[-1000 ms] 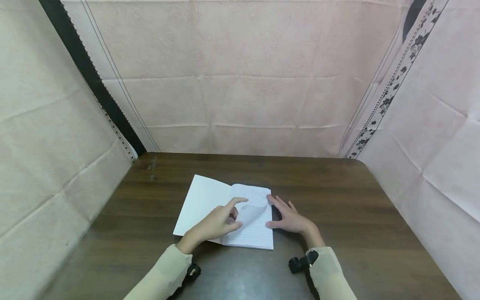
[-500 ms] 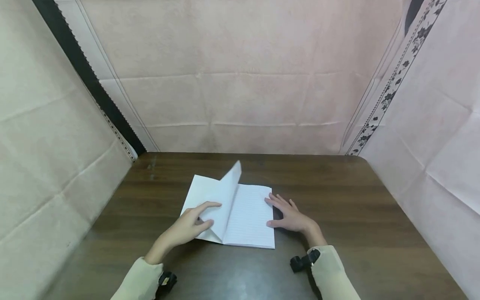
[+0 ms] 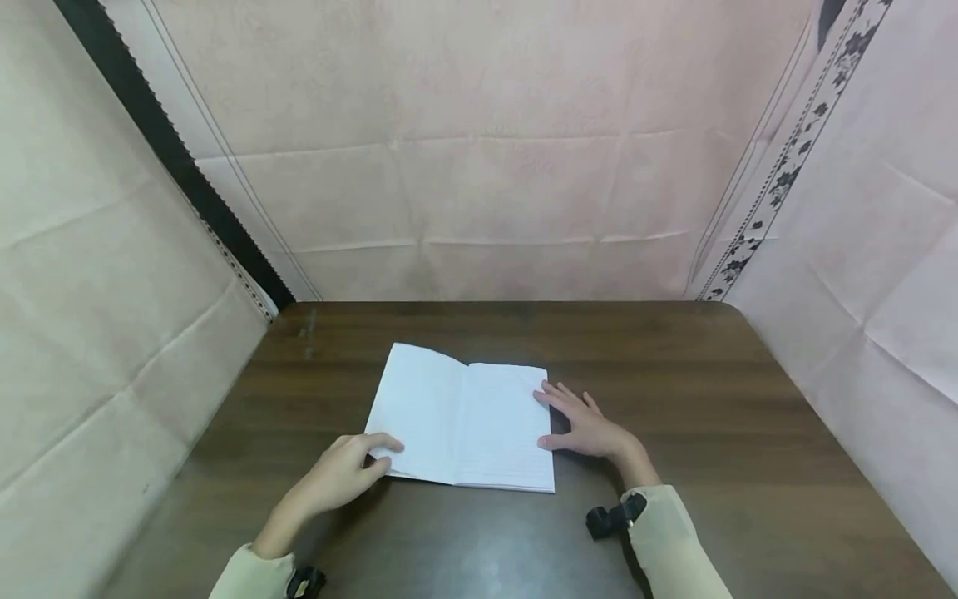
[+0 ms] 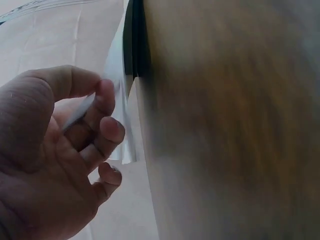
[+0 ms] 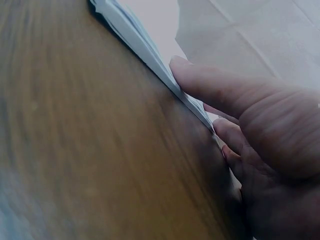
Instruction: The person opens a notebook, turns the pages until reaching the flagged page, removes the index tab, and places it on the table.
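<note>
Open lined notebook point(image 3: 461, 423) lying flat on the dark wooden table point(image 3: 696, 399), near the middle of the tabletop, both pages spread and the spine running away from the person; left hand point(image 3: 337, 476) at the notebook's near left corner, fingers curled, the left wrist view showing thumb and fingertips point(image 4: 102, 102) pinching the edge of the left page point(image 4: 120, 100); right hand point(image 3: 587, 426) resting on the table at the notebook's right edge, fingers point(image 3: 557, 395) straight and spread narrowly, the thumb pointing toward the near part of that edge; in the right wrist view the thumb point(image 5: 210, 82) lies pressed against the stacked page edges point(image 5: 150, 55) of the notebook, the remaining fingers lying relaxed beneath; cream sleeves point(image 3: 674, 541) cover both forearms, a black wrist mount point(image 3: 614, 516) showing at the right cuff; pale pink cloth backdrop point(image 3: 479, 166) rising behind the table on the far, left and right sides; a black strip point(image 3: 172, 158) running diagonally along the backdrop's left seam.
</note>
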Demonstrator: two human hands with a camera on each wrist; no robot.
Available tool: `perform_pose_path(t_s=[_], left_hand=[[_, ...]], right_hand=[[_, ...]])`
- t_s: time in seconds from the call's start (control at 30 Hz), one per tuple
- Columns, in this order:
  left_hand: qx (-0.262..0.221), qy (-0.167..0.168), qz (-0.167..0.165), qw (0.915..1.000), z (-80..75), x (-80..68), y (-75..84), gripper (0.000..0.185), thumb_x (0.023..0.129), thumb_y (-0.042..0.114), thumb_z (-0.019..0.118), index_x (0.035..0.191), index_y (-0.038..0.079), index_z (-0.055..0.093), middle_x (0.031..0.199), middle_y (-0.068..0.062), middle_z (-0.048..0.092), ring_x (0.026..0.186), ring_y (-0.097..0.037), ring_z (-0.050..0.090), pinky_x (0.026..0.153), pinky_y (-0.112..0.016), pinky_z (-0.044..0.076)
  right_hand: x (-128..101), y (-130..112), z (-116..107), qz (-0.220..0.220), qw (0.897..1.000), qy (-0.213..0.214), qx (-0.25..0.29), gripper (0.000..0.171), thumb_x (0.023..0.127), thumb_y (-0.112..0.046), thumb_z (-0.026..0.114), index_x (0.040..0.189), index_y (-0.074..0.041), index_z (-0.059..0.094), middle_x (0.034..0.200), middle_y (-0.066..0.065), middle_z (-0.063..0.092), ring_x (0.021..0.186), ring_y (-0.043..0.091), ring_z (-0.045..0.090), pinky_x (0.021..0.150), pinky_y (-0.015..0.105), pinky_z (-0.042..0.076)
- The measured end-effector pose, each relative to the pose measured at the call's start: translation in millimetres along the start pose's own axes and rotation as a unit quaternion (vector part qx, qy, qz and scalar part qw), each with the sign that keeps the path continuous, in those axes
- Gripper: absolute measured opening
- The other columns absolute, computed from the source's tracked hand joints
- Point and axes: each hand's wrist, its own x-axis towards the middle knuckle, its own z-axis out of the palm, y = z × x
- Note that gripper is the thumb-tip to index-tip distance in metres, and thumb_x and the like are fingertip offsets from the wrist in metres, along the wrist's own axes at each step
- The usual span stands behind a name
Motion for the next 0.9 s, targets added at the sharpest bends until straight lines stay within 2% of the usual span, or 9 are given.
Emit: perform_pose_path(t_s=[0.1,0.23,0.33,0.43,0.5,0.6,0.8,0.9], left_hand=[[0.027,-0.021,-0.012,0.9993,-3.1,-4.4,-0.2,0.019,0.085,0.02,0.056,0.101,0.024,0.064,0.072,0.011,0.061,0.044,0.002,0.036,0.046,-0.02,0.034],[0.063,-0.046,-0.01,0.9969,-7.5,-3.6,5.3,0.017,0.086,0.028,0.056,0.099,0.022,0.066,0.069,0.013,0.062,0.05,0.003,0.043,0.048,-0.021,0.035],[0.091,-0.073,-0.029,0.9927,-12.1,-0.9,13.0,0.019,0.087,0.034,0.054,0.095,0.024,0.067,0.057,0.014,0.054,0.047,-0.001,0.041,0.045,-0.024,0.034],[0.13,-0.084,-0.041,0.9871,-15.9,4.7,21.6,0.017,0.085,0.036,0.055,0.088,0.026,0.068,0.064,0.015,0.058,0.05,-0.002,0.043,0.045,-0.027,0.034],[0.142,-0.09,-0.038,0.985,-16.3,11.0,28.3,0.017,0.084,0.036,0.056,0.085,0.026,0.069,0.07,0.012,0.061,0.051,-0.004,0.044,0.046,-0.028,0.034],[0.147,-0.095,-0.014,0.9845,-13.8,21.6,38.8,0.018,0.084,0.036,0.056,0.086,0.024,0.069,0.076,0.012,0.063,0.056,-0.004,0.047,0.049,-0.028,0.036],[0.141,-0.119,0.071,0.9802,3.5,42.4,58.0,0.023,0.084,0.036,0.056,0.098,0.021,0.066,0.057,0.014,0.049,0.052,-0.004,0.042,0.049,-0.024,0.035],[0.156,-0.117,0.106,0.9751,15.5,51.0,67.0,0.027,0.081,0.035,0.061,0.103,0.021,0.064,0.064,0.011,0.046,0.056,-0.004,0.04,0.051,-0.022,0.034]], right_hand=[[1.4,-0.1,2.1,-0.004,1.0,0.002,-0.001,0.082,0.074,-0.053,0.061,0.141,-0.025,0.023,0.148,0.0,0.015,0.136,0.025,0.004,0.101,0.056,-0.004],[0.4,0.7,1.4,-0.003,1.0,0.015,-0.004,0.082,0.073,-0.053,0.062,0.141,-0.025,0.025,0.148,0.0,0.016,0.136,0.026,0.006,0.102,0.055,-0.004],[-0.9,1.2,0.6,-0.001,1.0,0.015,-0.002,0.082,0.073,-0.053,0.062,0.141,-0.025,0.025,0.148,0.0,0.015,0.136,0.025,0.006,0.102,0.055,-0.004],[-1.1,0.7,0.0,-0.003,1.0,0.012,0.003,0.082,0.073,-0.053,0.062,0.141,-0.025,0.024,0.148,-0.001,0.015,0.136,0.025,0.005,0.102,0.054,-0.004],[-1.3,0.4,-0.9,-0.001,1.0,0.014,0.005,0.083,0.073,-0.053,0.063,0.141,-0.024,0.023,0.148,-0.002,0.015,0.136,0.024,0.006,0.103,0.053,-0.004],[-1.9,-0.3,-2.0,0.003,1.0,0.02,0.01,0.086,0.072,-0.052,0.064,0.142,-0.023,0.021,0.148,-0.003,0.016,0.136,0.023,0.006,0.103,0.052,-0.005],[-3.1,-1.3,-1.4,0.013,1.0,0.018,0.018,0.09,0.071,-0.05,0.066,0.143,-0.022,0.018,0.148,-0.004,0.015,0.136,0.022,0.006,0.104,0.051,-0.005],[-2.7,-2.4,-0.1,0.013,1.0,0.016,0.021,0.09,0.072,-0.05,0.066,0.143,-0.022,0.017,0.148,-0.004,0.015,0.136,0.022,0.006,0.104,0.05,-0.005]])
